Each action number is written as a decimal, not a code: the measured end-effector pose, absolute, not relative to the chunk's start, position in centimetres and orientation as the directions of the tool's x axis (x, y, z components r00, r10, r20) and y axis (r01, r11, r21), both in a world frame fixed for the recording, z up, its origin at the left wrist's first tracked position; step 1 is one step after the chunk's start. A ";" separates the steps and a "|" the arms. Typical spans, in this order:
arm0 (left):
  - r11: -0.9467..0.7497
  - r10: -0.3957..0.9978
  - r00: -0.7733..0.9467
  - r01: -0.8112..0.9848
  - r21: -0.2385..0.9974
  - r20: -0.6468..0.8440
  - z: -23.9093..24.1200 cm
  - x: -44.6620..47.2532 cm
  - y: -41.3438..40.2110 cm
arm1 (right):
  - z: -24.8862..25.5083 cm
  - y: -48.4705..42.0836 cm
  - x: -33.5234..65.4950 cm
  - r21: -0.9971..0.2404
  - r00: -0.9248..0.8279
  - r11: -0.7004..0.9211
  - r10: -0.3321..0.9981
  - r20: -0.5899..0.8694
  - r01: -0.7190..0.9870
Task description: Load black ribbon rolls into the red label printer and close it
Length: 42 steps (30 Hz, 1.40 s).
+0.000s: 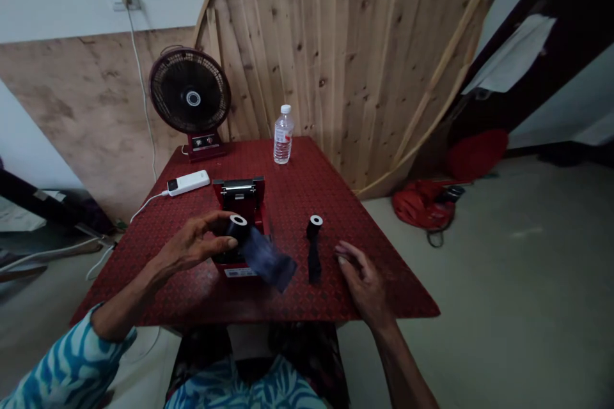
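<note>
My left hand (196, 244) pinches a black ribbon roll (236, 225) with a white core, held just above a red and black label printer (240, 201) whose lid is up. A loose dark strip of ribbon (267, 260) hangs from the roll toward me. A second black roll (314, 225) stands on the red table (336, 204), with a dark tail (314, 262) trailing toward the front edge. My right hand (359, 275) rests on the table just right of that tail, fingers curled loosely, holding nothing I can see.
A black desk fan (190, 97) and a water bottle (283, 135) stand at the table's far end. A white power strip (188, 183) lies left of the printer. Round wooden boards lean on the wall; red bags (425, 204) lie on the floor at right.
</note>
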<state>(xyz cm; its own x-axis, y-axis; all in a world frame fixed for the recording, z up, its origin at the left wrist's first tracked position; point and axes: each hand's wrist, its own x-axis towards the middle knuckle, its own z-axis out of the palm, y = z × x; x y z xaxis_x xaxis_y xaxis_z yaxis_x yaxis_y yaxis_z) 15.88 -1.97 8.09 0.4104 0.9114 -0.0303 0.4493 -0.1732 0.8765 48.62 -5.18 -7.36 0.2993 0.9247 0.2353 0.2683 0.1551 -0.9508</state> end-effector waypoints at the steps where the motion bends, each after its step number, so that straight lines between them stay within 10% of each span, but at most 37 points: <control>1: -0.126 0.911 0.409 0.402 0.907 -0.055 8.2 15.9 -2.2 | -7.3 -5.2 48.6 -0.950 0.302 0.154 0.924 0.236 0.272; 11: 0.085 0.910 0.406 0.024 0.996 -0.088 6.3 15.7 -2.6 | -6.9 -5.5 48.5 -0.924 0.297 0.127 0.924 0.243 0.361; 18: -0.078 0.970 0.242 0.178 0.981 0.033 6.1 15.8 -2.7 | -6.9 -5.4 48.5 -0.955 0.397 0.107 0.892 0.215 0.278; 23: -0.573 0.795 0.236 0.596 0.563 0.559 6.3 17.5 -4.6 | -2.4 -8.9 45.7 -0.950 0.505 0.228 0.807 0.307 0.212; 28: -0.682 0.529 0.466 0.731 0.028 0.709 6.5 19.5 -5.1 | 2.6 -13.2 39.6 -0.960 -0.447 0.264 0.873 0.196 0.096; 42: -0.779 0.439 0.689 0.612 -0.137 0.577 6.4 20.4 -9.1 | 3.1 -10.9 36.4 -0.964 -0.184 0.066 0.976 0.116 -0.259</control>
<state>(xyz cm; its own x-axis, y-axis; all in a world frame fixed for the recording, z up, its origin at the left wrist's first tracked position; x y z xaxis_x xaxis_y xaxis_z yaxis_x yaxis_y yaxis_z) 20.43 -9.05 6.43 0.6888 0.4394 0.5767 0.6118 -0.7790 -0.1372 36.43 -10.86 3.08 -0.1843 0.9760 0.1163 -0.2591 0.0659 -0.9636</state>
